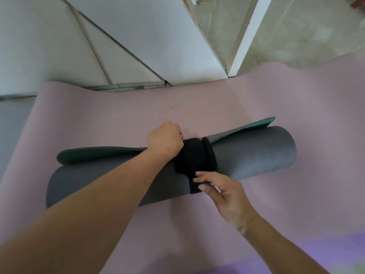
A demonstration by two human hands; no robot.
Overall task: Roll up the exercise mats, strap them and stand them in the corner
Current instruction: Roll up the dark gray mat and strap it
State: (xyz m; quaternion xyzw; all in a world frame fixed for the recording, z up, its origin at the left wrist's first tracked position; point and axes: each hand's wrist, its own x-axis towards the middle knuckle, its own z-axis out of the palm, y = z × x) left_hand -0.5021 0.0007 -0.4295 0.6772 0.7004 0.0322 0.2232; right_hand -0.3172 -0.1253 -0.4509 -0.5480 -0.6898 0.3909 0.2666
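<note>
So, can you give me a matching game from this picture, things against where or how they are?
1 grey mat
2 black strap
3 pink mat
4 right hand

A spread flat underneath
B wrapped round the roll
C rolled up, lying down
D pinching the strap's near end

Pairs: 1-C, 2-B, 3-A, 4-D

White wall panels (150, 36), pale stone floor (300, 40).
</note>
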